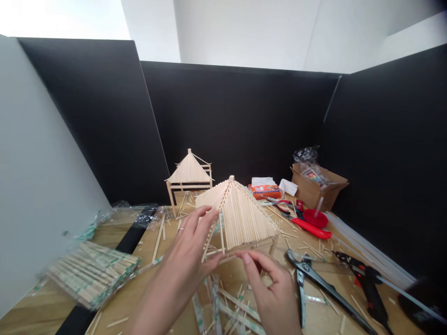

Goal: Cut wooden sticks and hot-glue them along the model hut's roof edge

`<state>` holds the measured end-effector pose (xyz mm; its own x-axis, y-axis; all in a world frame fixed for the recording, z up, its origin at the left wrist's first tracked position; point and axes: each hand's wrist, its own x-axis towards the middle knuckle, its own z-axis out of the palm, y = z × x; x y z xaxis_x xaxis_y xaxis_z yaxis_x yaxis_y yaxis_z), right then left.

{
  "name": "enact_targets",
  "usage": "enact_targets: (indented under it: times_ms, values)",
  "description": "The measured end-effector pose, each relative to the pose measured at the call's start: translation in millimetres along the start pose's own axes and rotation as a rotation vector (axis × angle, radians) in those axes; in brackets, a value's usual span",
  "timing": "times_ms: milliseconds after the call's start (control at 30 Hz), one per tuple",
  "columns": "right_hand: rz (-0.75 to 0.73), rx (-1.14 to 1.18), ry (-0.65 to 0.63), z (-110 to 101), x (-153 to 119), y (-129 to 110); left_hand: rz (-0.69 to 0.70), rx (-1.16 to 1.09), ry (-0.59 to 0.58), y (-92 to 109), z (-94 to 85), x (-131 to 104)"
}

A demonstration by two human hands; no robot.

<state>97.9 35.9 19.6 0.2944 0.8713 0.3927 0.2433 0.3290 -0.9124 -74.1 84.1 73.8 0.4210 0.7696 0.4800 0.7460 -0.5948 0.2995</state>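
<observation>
A small pavilion model (246, 218) built of thin wooden sticks stands before me, its pointed roof closely covered on the front right face. A gap between sticks shows on the face nearer my left hand. My left hand (192, 242) grips that side, fingers over the roof and thumb under its lower edge. Just below the front eave, my right hand (268, 279) is closed in a pinch, thumb against forefinger; whatever sits between the fingertips is too small to make out. Behind stands a second stick pavilion (189, 168), partly roofed.
Packaged wooden sticks (94, 272) lie at left. Loose sticks and wrappers (230, 307) litter the front. On the right are a large cutter (324, 284), a glue gun (366, 284), red-handled tools (310, 228) and a cardboard box (323, 190). Black panels (240, 121) enclose the table.
</observation>
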Motion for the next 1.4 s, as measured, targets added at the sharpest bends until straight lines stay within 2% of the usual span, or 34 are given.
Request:
enact_targets:
  times_ms: [233, 367, 667, 833, 1033, 1400]
  values:
    - [-0.051, -0.032, -0.018, 2, -1, 4, -0.026, 0.029, 0.030, 9, 10.4, 1]
    - [-0.028, -0.009, 0.010, 2, -1, 2, -0.052, 0.040, 0.020, 12, 11.7, 0]
    - [-0.068, -0.064, -0.115, 2, -4, 8, -0.044, 0.089, 0.027, 15, 11.7, -3]
    - [-0.115, -0.097, -0.092, 5, -4, 10, -0.053, 0.115, 0.020, 15, 13.6, -4]
    - [-0.178, -0.190, -0.154, 4, -4, 13, -0.043, 0.094, 0.018, 13, 13.7, -2]
    - [-0.197, -0.188, -0.118, -2, -5, 14, -0.032, 0.111, 0.052, 14, 14.6, -3]
